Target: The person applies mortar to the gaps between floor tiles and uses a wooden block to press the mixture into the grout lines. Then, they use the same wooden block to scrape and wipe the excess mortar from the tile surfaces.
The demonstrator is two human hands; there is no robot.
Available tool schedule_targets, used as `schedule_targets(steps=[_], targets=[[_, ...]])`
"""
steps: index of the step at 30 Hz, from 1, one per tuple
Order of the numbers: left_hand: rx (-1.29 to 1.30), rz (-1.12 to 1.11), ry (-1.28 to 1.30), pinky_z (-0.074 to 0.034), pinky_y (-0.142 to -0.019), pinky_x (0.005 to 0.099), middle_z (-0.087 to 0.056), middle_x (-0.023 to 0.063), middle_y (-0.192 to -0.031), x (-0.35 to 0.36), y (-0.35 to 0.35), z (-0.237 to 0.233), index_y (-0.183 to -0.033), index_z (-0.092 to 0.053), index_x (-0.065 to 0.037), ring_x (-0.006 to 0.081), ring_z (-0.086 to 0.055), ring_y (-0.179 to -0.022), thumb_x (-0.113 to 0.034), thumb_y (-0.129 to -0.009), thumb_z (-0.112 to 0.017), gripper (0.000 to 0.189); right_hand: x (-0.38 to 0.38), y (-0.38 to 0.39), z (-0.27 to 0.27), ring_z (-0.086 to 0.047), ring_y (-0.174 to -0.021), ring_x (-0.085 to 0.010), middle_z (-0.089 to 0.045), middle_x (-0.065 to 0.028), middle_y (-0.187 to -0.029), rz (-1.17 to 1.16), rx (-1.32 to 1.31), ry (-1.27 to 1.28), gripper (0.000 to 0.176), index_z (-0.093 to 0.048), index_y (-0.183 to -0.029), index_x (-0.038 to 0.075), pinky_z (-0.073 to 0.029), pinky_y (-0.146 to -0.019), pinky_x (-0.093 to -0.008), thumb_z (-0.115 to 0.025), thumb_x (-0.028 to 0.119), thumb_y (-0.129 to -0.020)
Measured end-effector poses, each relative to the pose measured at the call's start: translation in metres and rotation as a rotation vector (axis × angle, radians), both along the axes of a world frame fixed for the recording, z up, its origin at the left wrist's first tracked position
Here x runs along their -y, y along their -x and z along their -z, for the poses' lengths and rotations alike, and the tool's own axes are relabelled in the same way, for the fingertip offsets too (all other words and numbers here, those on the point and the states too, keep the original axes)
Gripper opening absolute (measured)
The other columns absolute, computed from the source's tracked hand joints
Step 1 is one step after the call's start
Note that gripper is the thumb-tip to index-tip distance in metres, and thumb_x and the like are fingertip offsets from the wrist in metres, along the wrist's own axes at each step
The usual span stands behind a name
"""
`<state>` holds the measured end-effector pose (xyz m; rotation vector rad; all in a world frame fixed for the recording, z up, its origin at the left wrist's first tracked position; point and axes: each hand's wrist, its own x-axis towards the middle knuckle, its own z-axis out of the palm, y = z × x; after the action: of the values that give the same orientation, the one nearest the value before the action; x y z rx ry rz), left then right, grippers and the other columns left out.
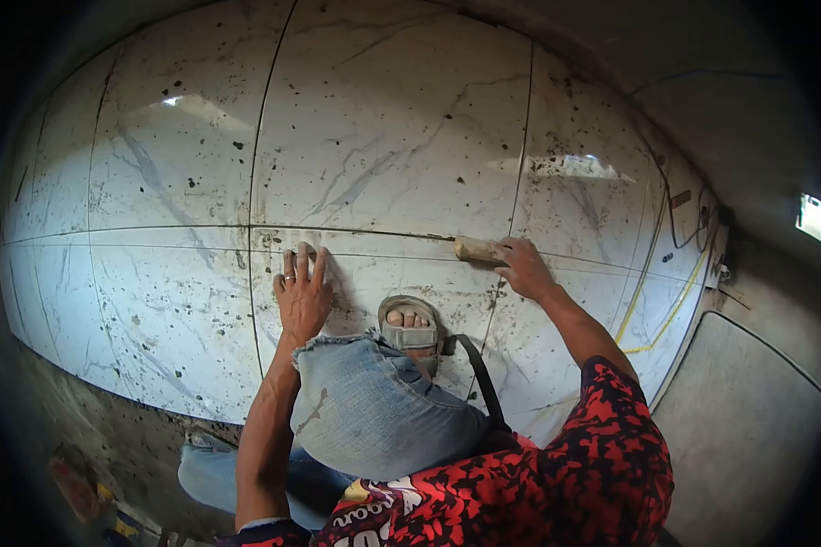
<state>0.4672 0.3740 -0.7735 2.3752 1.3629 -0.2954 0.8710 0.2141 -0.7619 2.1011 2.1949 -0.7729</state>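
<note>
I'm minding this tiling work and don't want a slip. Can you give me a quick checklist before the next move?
1. Grip: right hand holding the pale block: ok.
2. Left hand apart from the block, fingers spread at the floor: ok.
3. Tiles free of debris: not ok; dark specks and smudges are scattered across them.
4. Underside of the block clean: cannot tell; it faces the floor.
5. Yellow strip apart from the block: ok; it lies farther to the right.
6. Sandalled foot apart from both hands: ok; it is between them, nearer the body.
</note>
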Motion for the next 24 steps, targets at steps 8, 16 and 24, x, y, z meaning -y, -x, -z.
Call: schedule_targets(steps=[8,16,24], targets=[[0.049,-0.028,0.054,-0.026,-0.103,0.0543,-0.030,0.0189,-0.143,0.020,0.005,-0.001,-0.141,-0.032,-0.014,0.0417,-0.025,-0.133,-0.025,-0.082,-0.063,0.068,-0.019,0.015,0.013,-0.045,-0.107,-0.0327,-0.048,-0.0129,-0.119,-0.151,-0.051,-0.081,0.060,-0.048,-0.128,0.008,-0.038,-0.093,-0.0435,-0.071,0.019,-0.074],[0.072,-0.054,0.107,-0.026,-0.106,0.0537,-0.028,0.0206,-0.144,0.020,0.004,-0.004,-0.142,-0.030,-0.014,0.0438,-0.023,-0.134,-0.020,-0.083,-0.061,0.067,-0.092,0.109,0.024,-0.049,-0.105,-0.0336,-0.052,-0.0171,-0.115,-0.210,-0.212,-0.209,0.056,-0.050,-0.127,0.005,-0.040,-0.091,-0.0440,-0.068,0.022,-0.077],[0.047,-0.038,0.167,-0.026,-0.106,0.0521,-0.028,0.0263,-0.143,0.020,0.004,-0.003,-0.141,-0.031,-0.006,0.0489,-0.024,-0.131,-0.010,-0.082,-0.054,0.063,-0.198,0.264,0.036,-0.052,-0.096,-0.0308,-0.054,-0.0155,-0.103,-0.167,-0.312,-0.344,0.047,-0.053,-0.121,0.002,-0.043,-0.086,-0.0414,-0.058,0.014,-0.076]])
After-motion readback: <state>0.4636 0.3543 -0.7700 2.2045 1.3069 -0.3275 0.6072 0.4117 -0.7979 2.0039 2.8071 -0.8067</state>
